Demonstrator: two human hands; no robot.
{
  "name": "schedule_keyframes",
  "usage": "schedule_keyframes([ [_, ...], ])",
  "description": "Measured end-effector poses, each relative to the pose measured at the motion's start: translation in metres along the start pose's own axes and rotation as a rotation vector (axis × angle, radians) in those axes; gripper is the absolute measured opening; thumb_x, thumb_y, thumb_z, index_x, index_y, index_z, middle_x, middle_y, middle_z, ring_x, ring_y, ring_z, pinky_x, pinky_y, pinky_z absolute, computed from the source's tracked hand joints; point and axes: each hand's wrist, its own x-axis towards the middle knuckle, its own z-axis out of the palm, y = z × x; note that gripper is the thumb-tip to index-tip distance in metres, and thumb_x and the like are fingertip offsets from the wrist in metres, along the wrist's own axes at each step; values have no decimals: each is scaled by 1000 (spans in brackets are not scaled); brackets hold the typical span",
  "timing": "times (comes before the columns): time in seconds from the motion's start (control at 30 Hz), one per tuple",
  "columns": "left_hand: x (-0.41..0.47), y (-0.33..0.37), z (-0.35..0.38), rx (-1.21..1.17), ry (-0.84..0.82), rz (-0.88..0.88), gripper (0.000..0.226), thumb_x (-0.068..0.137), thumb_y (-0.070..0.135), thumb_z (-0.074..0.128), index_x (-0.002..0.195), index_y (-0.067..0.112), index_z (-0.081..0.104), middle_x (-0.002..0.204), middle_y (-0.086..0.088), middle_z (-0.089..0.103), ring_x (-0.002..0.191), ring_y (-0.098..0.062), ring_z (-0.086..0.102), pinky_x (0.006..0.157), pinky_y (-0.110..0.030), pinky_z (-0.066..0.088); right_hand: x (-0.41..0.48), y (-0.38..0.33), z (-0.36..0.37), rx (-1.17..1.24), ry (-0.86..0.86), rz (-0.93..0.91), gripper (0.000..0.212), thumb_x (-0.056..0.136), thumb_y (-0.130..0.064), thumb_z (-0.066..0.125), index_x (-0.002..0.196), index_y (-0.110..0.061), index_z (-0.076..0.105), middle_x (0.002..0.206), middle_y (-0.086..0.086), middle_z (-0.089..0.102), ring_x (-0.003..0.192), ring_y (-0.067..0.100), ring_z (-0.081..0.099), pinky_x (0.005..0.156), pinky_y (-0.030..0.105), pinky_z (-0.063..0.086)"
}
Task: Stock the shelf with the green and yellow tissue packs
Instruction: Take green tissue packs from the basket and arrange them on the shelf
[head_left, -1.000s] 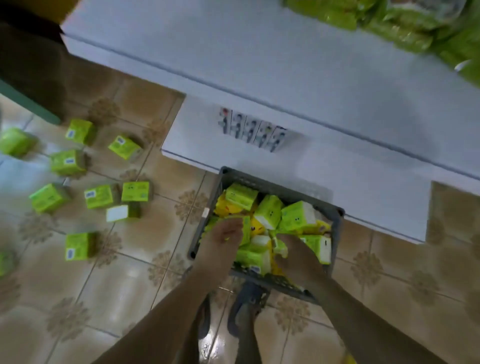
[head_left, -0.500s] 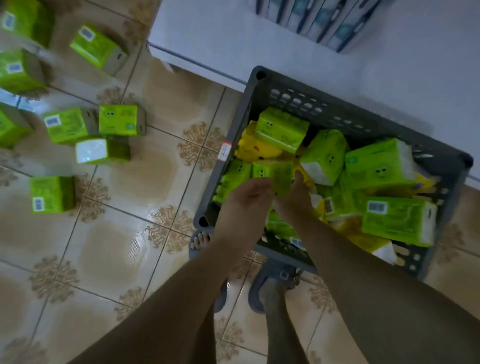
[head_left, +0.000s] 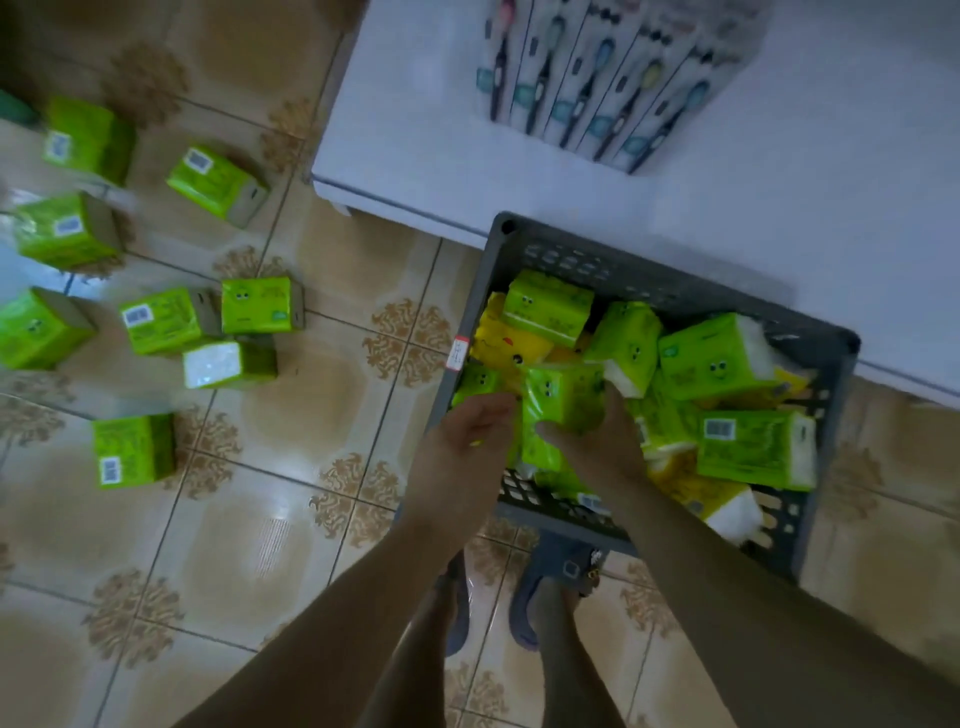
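- Green tissue packs loose on the floor (head_left: 322, 519): eight, the nearest at (head_left: 134, 450), plus a dark green edge at the far left, too cut off to tell.
- Grey basket (head_left: 649, 283): one.
- Green packs in the basket: at least seven show, e.g. (head_left: 548, 306); others are buried.
- Yellow packs in the basket: at least three show, e.g. (head_left: 506, 340); the pile hides the true number.
- Toothbrush packs (head_left: 597, 83) on the white shelf (head_left: 405, 140): about six, blurred.
- Hands: two, left (head_left: 467, 441) and right (head_left: 597, 441).
- Sandalled feet: two.
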Motion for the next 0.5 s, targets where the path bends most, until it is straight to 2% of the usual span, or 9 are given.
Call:
schedule_keyframes([
  [0.07,-17,27,-5,-28,3,36,15,93,21,59,104,24,68,106,7,67,99,-7,61,83,-23,43,-35,-20,-28,58,14,-48,105,68,-35,85,150,-22,20,145,6,44,130,26,45,102,47,43],
  [0.13,-37,59,-10,-91,15,71,15,92,15,60,105,15,69,101,2,67,91,-5,62,81,-29,45,-74,-47,-60,128,2,-113,98,66,-35,86,145,-28,29,136,-5,51,124,19,51,99,47,46],
  [0.2,-63,96,-17,-114,19,109,17,93,13,59,107,12,69,105,-1,69,95,-5,64,84,-34,50,-116,-76,-92,168,-51,-173,92,66,-42,85,140,-36,31,131,-19,48,119,10,50,98,43,48],
  [0.23,-76,114,-21,-103,25,141,19,92,17,60,108,13,69,107,0,69,98,-7,64,86,-35,51,-137,-89,-107,163,-77,-184,101,63,-52,83,144,-39,25,135,-20,43,122,10,47,98,44,48],
  [0.3,-105,153,-28,-83,44,235,25,88,27,60,108,14,69,107,0,69,102,-13,64,87,-30,51,-175,-116,-138,139,-77,-218,116,51,-73,76,147,-45,17,147,-16,35,130,14,43,98,45,48],
  [0.33,-120,172,-31,-86,55,283,28,85,32,61,106,16,69,106,0,69,102,-15,64,87,-30,50,-193,-129,-152,138,-73,-262,116,49,-76,74,146,-47,17,148,-15,34,130,15,43,97,45,48],
  [0.37,-134,189,-34,-88,64,312,25,84,34,61,103,20,69,105,1,69,101,-16,64,87,-30,49,-209,-140,-166,140,-72,-310,114,49,-77,73,145,-48,18,147,-15,35,129,14,44,96,44,49],
  [0.43,-165,225,-38,-90,64,342,12,90,23,62,100,27,67,104,6,70,100,-11,64,88,-27,48,-250,-167,-197,159,-68,-398,110,54,-75,73,146,-47,20,145,-18,37,127,11,46,94,39,51],
  [0.5,-199,260,-47,-112,66,387,19,94,13,56,103,26,66,105,9,69,101,-6,63,85,-17,49,-290,-192,-225,204,-69,-481,103,60,-66,74,146,-47,20,142,-18,40,123,8,48,86,27,52],
])
